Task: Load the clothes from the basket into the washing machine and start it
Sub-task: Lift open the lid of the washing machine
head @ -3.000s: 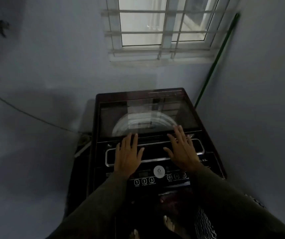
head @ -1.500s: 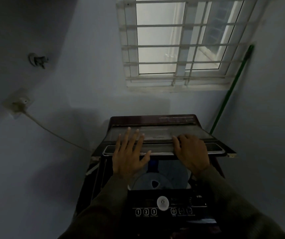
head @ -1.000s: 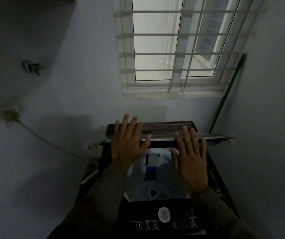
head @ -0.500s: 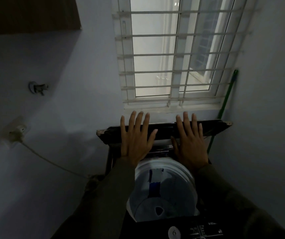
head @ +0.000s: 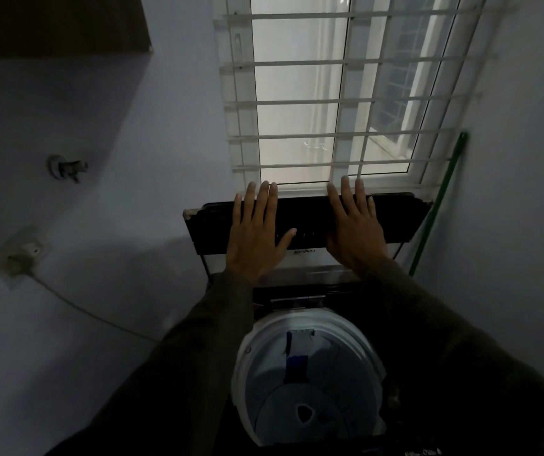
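**While the Lid Stands Raised, Both Palms Lie Flat Against It**

Where the top-loading washing machine (head: 292,292) sits in the corner under the barred window (head: 297,93), its dark lid (head: 310,218) is folded up and stands nearly upright just below the sill. The left hand (head: 257,235) presses the lid's left half with straight, slightly spread fingers and the thumb angled toward the centre. The right hand (head: 354,232) presses the right half in the same way, fingers extended and gripping nothing, their tips reaching the lid's top edge. Both arms are in dark sleeves.

Below the hands the white tub (head: 306,373) is open to view, with the round pulsator (head: 303,414) at its bottom. A blue strip (head: 297,360) runs down the tub's far wall; in this dim light it may be a lint filter. A sliver of the control panel (head: 422,452) shows at the bottom edge.

A green pole (head: 435,212) leans in the corner just right of the lid. On the left wall are a tap (head: 66,166) and a socket (head: 22,255) whose cable (head: 92,315) slopes down toward the machine.
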`<state>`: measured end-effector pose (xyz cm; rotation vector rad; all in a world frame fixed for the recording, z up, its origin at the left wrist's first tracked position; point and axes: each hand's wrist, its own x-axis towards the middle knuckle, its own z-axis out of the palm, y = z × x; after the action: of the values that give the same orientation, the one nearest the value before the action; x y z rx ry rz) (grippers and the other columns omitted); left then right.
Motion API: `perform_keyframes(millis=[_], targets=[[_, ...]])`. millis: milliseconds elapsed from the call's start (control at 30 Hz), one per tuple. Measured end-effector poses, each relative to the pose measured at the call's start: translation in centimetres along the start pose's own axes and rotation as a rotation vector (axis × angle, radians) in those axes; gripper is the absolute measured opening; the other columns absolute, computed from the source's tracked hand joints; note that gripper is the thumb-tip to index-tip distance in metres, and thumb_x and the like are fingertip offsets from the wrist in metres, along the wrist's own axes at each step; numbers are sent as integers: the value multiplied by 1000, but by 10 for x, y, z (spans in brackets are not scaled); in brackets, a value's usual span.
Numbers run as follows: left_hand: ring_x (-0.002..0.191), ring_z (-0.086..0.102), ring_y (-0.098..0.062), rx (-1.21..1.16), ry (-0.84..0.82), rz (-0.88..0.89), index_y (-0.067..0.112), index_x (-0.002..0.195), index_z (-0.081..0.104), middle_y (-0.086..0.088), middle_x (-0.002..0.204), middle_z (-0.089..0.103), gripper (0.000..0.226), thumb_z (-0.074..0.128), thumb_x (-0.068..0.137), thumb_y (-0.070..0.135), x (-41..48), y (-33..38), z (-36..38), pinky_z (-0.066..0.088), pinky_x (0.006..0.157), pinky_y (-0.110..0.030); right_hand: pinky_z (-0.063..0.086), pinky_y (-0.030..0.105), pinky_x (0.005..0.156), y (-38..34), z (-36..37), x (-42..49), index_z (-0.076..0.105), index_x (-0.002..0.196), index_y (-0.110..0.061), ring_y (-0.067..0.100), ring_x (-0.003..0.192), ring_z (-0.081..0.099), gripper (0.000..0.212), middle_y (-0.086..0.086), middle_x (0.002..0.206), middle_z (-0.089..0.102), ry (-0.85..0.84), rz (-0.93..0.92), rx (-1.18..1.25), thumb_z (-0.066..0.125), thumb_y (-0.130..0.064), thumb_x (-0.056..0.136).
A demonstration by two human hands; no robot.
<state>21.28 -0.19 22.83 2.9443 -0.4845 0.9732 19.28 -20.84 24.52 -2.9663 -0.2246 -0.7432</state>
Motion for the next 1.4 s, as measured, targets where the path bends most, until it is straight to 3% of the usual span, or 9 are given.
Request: perform_keyframes(millis=[400, 600, 700, 867, 1167, 1400], targets=[[151, 9, -34, -23, -120, -98, 7, 155, 15, -15, 162, 18, 95, 18, 87, 72, 82, -19, 44, 9, 122, -53, 3, 52, 120, 26, 37, 95, -2, 156, -17, 33, 150, -10, 78, 11, 164, -4, -89, -67, 18, 42, -45, 98], [150, 11, -35, -36, -172, -109, 7, 156, 14, -16, 162, 18, 103, 14, 80, 77, 108, -29, 68, 9, 121, -52, 7, 52, 121, 36, 59, 130, 4, 157, -17, 34, 150, 3, 78, 12, 163, 11, -123, -82, 45, 39, -53, 97], [150, 12, -36, -41, -191, -129, 7, 156, 13, -16, 161, 19, 106, 14, 78, 79, 119, -32, 80, 9, 121, -52, 3, 51, 121, 38, 73, 142, 1, 157, -18, 34, 150, -1, 81, 12, 164, 8, -141, -75, 55, 35, -59, 97], [152, -1, -32, -57, -225, -142, 9, 157, 5, -13, 165, 6, 99, 36, 88, 73, 128, -38, 97, 1, 121, -50, -1, 51, 122, 44, 90, 157, -3, 157, -20, 33, 151, -7, 84, 11, 165, 2, -181, -82, 60, 32, -65, 95], [151, -8, -31, -97, -266, -164, 10, 157, -1, -13, 165, -5, 100, 42, 89, 69, 128, -35, 102, 1, 122, -50, -5, 53, 121, 46, 99, 161, -7, 156, -20, 33, 149, -15, 94, 9, 164, -10, -213, -88, 56, 36, -71, 90], [152, 5, -28, -38, -175, -165, 8, 156, 13, -14, 164, 11, 80, 33, 98, 59, 96, -19, 93, 4, 122, -49, 4, 53, 122, 36, 100, 120, -3, 156, -14, 32, 149, -15, 91, 11, 164, -10, -138, -38, 122, 36, -67, 93]])
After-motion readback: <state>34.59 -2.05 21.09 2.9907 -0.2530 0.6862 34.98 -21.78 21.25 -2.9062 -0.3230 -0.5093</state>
